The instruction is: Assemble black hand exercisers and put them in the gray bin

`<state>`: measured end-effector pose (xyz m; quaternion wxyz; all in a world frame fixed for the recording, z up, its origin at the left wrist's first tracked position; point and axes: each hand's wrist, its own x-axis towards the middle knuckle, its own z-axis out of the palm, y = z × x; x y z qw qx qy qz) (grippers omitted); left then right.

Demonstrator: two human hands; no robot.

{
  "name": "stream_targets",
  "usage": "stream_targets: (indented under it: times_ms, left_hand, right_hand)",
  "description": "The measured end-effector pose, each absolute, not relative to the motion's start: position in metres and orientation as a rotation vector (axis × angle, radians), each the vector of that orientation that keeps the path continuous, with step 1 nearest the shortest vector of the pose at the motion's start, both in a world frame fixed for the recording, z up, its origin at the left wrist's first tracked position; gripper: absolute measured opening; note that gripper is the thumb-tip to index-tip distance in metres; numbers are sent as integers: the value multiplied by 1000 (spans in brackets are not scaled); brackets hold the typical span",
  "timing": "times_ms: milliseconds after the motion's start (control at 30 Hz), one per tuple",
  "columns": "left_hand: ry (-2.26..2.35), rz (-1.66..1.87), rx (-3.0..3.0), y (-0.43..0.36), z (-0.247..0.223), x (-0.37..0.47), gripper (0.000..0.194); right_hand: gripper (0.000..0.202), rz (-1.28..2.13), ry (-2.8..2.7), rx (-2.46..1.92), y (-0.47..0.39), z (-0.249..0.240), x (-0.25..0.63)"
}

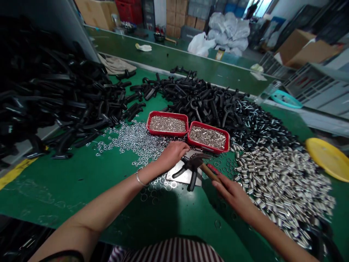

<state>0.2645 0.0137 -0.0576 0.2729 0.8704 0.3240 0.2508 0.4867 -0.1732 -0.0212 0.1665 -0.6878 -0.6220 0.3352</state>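
Observation:
My right hand (230,189) is closed round the wooden handle of a hammer (209,173). The dark hammer head lies over a black forked part (192,178) and hides some of it. Under that part is a flat metal plate (177,175) on the green table. At the far end of the black part, my left hand (174,154) has its fingers bent and pressed together. What they pinch is hidden. Metal rings (160,183) are scattered beside the plate.
Two red trays (167,133) of small metal pieces stand behind my hands. Heaps of black parts (201,98) lie left and behind; metal cylinders (283,185) and dark bolts (261,123) are piled right. A yellow lid (328,158) sits at the right edge.

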Motion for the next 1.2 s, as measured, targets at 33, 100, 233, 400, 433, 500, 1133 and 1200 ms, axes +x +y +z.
stream_targets:
  times_ms: [33, 100, 233, 400, 433, 500, 1133, 1200]
  left_hand:
    - [844, 650, 2353, 15, -59, 272, 15]
    - [805, 619, 2356, 18, -63, 287, 15]
    - [789, 585, 2335, 24, -72, 305, 17]
    - [785, 526, 2352, 26, -75, 310, 17]
    - [782, 512, 2363, 25, -74, 310, 17]
    - [779, 485, 2393, 24, -72, 311, 16]
    - [462, 432, 3193, 8, -73, 317, 27]
    - [517, 430, 3153, 7, -73, 315, 26]
  right_hand:
    - [36, 996, -1651, -1946, -176, -22, 487]
    - [34, 1009, -1383, -1935, -182, -23, 488]
    - [35, 1124, -959, -1858, -196, -32, 489]
    - [37, 1221, -831, -1779, -202, -51, 489]
    - [37, 1215, -827, -1773, -201, -54, 488]
    - [38, 1212, -827, -1763, -199, -56, 486]
    - [36, 1241, -894, -1722, -199, -60, 489]
    - [37, 1212, -1004, -1801, -196, -53, 496]
